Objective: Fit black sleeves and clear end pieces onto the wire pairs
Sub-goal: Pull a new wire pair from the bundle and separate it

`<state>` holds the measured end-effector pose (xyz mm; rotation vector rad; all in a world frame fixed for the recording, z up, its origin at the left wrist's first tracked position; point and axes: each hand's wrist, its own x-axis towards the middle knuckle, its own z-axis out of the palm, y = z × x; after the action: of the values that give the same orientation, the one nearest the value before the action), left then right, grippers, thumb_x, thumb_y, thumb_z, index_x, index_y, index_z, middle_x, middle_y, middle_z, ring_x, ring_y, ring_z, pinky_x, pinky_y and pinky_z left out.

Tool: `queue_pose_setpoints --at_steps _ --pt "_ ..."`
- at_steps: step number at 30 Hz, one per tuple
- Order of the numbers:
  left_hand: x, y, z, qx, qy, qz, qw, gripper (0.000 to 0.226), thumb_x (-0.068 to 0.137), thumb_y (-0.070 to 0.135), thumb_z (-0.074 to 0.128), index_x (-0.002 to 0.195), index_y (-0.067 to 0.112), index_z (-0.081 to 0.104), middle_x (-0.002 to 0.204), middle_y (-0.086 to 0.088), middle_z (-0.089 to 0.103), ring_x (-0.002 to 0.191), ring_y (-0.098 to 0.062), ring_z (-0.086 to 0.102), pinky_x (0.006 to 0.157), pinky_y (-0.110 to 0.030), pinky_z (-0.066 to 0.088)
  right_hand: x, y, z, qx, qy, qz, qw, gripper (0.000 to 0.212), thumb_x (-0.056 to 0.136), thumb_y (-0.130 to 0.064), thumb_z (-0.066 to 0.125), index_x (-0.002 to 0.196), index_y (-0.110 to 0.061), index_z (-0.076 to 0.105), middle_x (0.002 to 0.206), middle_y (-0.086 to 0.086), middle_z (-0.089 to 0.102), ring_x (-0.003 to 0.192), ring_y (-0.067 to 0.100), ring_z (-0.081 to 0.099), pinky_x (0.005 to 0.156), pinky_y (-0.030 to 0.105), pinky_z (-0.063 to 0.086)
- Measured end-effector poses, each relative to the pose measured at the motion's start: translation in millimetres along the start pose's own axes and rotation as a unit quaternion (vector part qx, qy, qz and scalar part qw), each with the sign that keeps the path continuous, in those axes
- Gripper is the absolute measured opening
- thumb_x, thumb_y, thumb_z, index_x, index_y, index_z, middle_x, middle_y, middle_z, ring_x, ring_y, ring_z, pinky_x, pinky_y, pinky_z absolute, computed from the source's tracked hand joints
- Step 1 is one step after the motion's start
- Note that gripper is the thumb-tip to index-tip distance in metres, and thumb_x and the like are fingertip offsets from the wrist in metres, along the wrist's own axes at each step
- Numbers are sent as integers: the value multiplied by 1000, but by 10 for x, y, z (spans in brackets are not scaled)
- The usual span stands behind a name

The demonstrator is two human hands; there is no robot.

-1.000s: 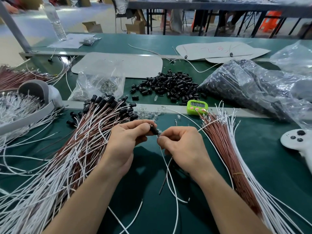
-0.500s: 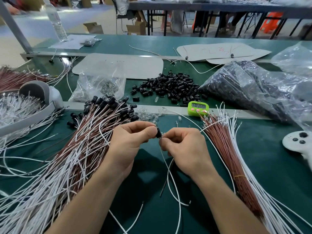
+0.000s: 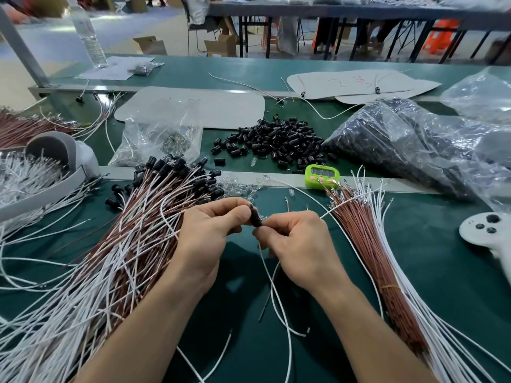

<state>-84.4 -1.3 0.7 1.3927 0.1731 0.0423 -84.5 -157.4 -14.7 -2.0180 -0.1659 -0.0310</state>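
Sleeve-fitting, centre of frame.
My left hand pinched the light, rigid black sleeve; my right hand pinched the limp wire pair just beneath, to stop buckling.

Bright even overhead light, soft shadows under the forearms, wide-angle bending at edges, blurred background

Counter: dark green, plain.
Sleeve: black.
Wire pair: one white, one dark brown.
Sleeve heap: black, glossy.
Left wires: reddish-brown and white mixed, black caps at far ends.
Right wires: reddish-brown, white along the outer side; yellow band.
Timer: lime green, pink buttons.
Controller: white, black buttons.
Card: pale grey, red scribble.
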Motion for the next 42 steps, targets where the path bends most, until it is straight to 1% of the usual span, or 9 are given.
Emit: queue_pose_setpoints --at_steps 3,9,13,17,24,30,35,38,42 --pt "-1 1 -21 3 -1 -4 1000 27 86 0 72 73 21 81 77 -5 76 74 -13 68 75 -26 48 -7 19 20 -19 -4 -13 1000 18 89 -29 72 72 -23 74 62 5 66 60 27 61 59 41 51" --pt "4 4 -35 26 -6 12 1000 21 83 -2 74 72 16 79 72 -3 73 68 -11 65 66 -17 51 -13 46 34 -42 -9 -29 999 17 90 -32 68 74 -24 70 60 2 63 58 22 58 57 40 49" --pt "10 8 -49 34 -2 27 999 27 82 -9 71 69 14 76 71 -5 71 65 -10 64 62 -14 49 -28 43 68 -70 -10 -54 996 18 91 -32 66 76 -22 67 58 -3 59 54 17 50 56 38 44" --pt "18 4 -55 35 -12 18 999 34 83 -9 68 66 19 75 71 -3 69 63 -7 63 61 -13 49 -46 25 92 -92 -9 -65 994 18 92 -34 61 79 -23 67 62 -2 63 61 20 57 61 39 48" --pt "10 11 -67 36 -2 -4 999 28 83 -3 73 69 20 81 73 -2 74 64 -7 64 63 -15 49 -62 10 107 -85 -3 -45 995 17 94 -26 64 78 -22 70 64 -2 66 63 18 58 64 37 47" --pt "19 21 -72 11 13 4 1000 23 81 -4 76 70 16 81 78 -8 77 74 -12 67 72 -18 52 -25 -28 108 3 -20 10 1000 19 87 -28 73 69 -20 73 60 5 67 58 26 62 58 37 49" --pt "-11 12 -52 -12 12 -15 1000 13 77 6 79 73 18 83 83 -9 78 78 -13 68 79 -27 48 -20 -18 77 0 -35 26 999 25 89 -28 74 66 -19 73 52 1 63 46 6 52 51 22 42" --pt "-10 34 -48 -30 8 -18 999 12 63 23 80 74 21 83 82 -6 78 77 -11 68 76 -25 46 -26 -16 85 -17 -33 12 999 26 90 -31 72 66 -20 72 53 1 63 49 16 56 56 31 47" --pt "-2 32 -69 -35 -12 -19 999 13 64 25 76 74 22 83 80 -1 78 74 -7 68 76 -27 44 -31 -10 112 -16 -22 4 1000 26 90 -33 69 70 -17 71 57 3 64 55 22 59 59 39 50"
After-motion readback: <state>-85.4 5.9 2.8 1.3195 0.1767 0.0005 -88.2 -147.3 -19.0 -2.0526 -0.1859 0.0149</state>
